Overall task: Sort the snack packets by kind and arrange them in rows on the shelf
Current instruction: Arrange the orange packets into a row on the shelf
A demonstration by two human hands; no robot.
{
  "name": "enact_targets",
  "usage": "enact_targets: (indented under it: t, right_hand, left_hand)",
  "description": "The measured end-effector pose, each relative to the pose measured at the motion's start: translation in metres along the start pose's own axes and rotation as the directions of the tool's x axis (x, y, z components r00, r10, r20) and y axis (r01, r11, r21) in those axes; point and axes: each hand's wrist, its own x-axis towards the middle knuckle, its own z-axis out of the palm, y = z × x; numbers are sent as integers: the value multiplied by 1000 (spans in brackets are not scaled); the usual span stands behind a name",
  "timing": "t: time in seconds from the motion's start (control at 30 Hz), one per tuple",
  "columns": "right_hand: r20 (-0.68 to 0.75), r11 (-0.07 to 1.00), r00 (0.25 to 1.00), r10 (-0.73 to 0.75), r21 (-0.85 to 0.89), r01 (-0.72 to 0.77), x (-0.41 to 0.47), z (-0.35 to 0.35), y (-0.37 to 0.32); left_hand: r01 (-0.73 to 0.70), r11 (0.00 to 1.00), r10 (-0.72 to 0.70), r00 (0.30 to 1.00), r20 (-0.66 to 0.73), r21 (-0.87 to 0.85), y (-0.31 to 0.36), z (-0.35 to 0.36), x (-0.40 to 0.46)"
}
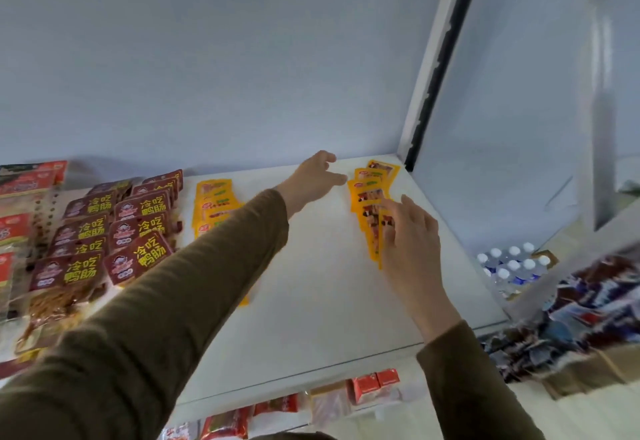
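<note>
On the white shelf [318,301], a row of overlapping yellow snack packets [372,190] runs along the right side. My right hand [412,235] lies on the near end of that row, fingers straight and touching the packets. My left hand [317,176] reaches to the far end of the shelf, fingers loosely spread just left of the row's far packets and holding nothing. A second yellow row [214,204] sits mid-left, partly hidden by my left sleeve. Dark red packets with yellow lettering [114,228] fill two rows further left.
Red packets [20,197] lie at the far left edge. A shelf upright [429,76] stands at the back right corner. Below right are capped water bottles [512,266] and a box of blue-red wrapped snacks [588,315]. Red cartons [375,384] sit on the lower shelf.
</note>
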Motion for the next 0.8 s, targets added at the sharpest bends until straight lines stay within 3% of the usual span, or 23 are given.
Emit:
enact_targets:
  t: [0.17, 0.4, 0.6, 0.73, 0.8]
  right_hand:
    - [220, 992, 973, 66, -124, -39, 6, 7, 19]
    - [183, 989, 983, -7, -143, 34, -3, 8, 15]
    - [165, 995, 986, 4, -99, 12, -4, 17, 21]
    - [164, 998, 986, -11, -53, 20, 0, 22, 20]
    - [155, 1000, 988, -17, -22, 20, 1, 23, 19]
  left_hand:
    - [-83, 980, 71, 995, 68, 181, 35, 34, 47]
    - [-198, 775, 42, 964, 264, 600, 49, 63, 93]
    - [-261, 733, 104, 956, 275, 628, 51, 69, 101]
    - [-244, 659, 58, 960, 275, 712, 53, 64, 105]
    - [-212, 714, 27, 960, 278, 667, 52, 57, 107]
